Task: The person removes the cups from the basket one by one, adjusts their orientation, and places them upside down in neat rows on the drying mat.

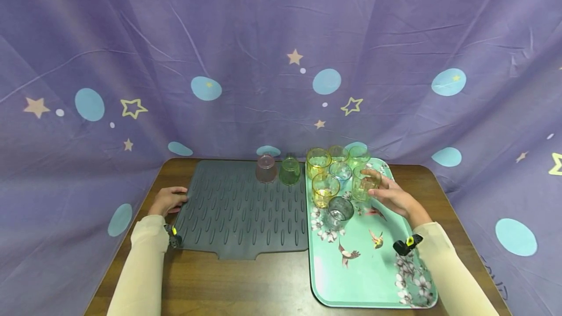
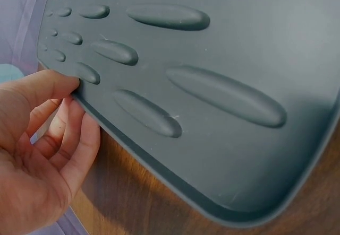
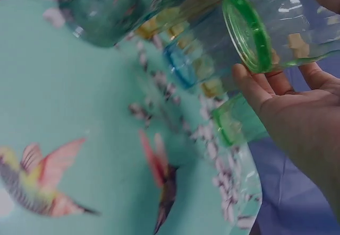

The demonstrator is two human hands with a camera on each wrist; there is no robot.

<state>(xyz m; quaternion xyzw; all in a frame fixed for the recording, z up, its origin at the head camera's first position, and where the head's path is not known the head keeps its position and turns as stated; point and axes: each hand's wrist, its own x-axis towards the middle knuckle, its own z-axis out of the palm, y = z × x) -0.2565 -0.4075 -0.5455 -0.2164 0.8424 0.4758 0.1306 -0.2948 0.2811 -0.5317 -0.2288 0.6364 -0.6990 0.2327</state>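
The right hand (image 1: 397,199) has its thumb and fingers curved round opposite sides of a clear, pale-green glass tumbler with a bright green base (image 1: 361,191), so the tumbler sits within their grasp, its long axis roughly upright and its mouth upward; whether its base touches the mint-green tray printed with birds and blossom (image 1: 364,277) I cannot tell. Just left of those fingers stand a blue-tinted glass tumbler (image 1: 341,172) and, nearer the body, a smoky grey glass tumbler (image 1: 339,212). Farther left, beyond the tray's rim, lies the dark grey rectangular ridged mat (image 1: 246,208), where a pink glass tumbler (image 1: 266,169) and a deeper green glass tumbler (image 1: 290,172) stand, apparently mouth down. The left hand (image 1: 168,201) pinches the mat's outer edge, thumb on top and fingers beneath, well apart from the held tumbler; the right is clearly nearer.
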